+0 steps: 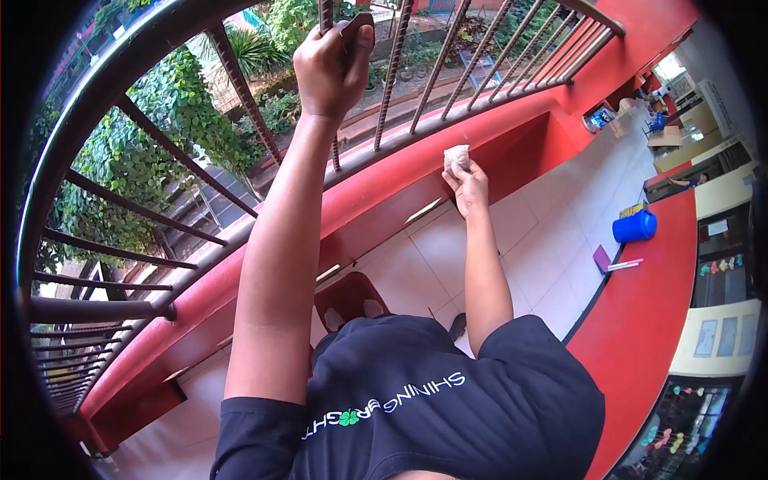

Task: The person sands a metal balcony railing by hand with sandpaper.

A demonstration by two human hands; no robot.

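Observation:
My left hand (332, 68) is raised and closed around a dark twisted upright bar (326, 16) of the balcony railing. My right hand (470, 188) reaches lower, holding a crumpled white cloth (457, 157) against the top of the red ledge (512, 132) below the railing. Both arms are bare, and my dark T-shirt with white lettering (416, 400) fills the bottom of the view.
A red stool (350, 298) stands on the white tiled floor (560, 216) by the ledge. Further right, a blue bucket (634, 226), a purple object (602, 258) and a thin stick (626, 264) lie beside a red wall (648, 320). Green plants (160, 120) lie beyond the railing.

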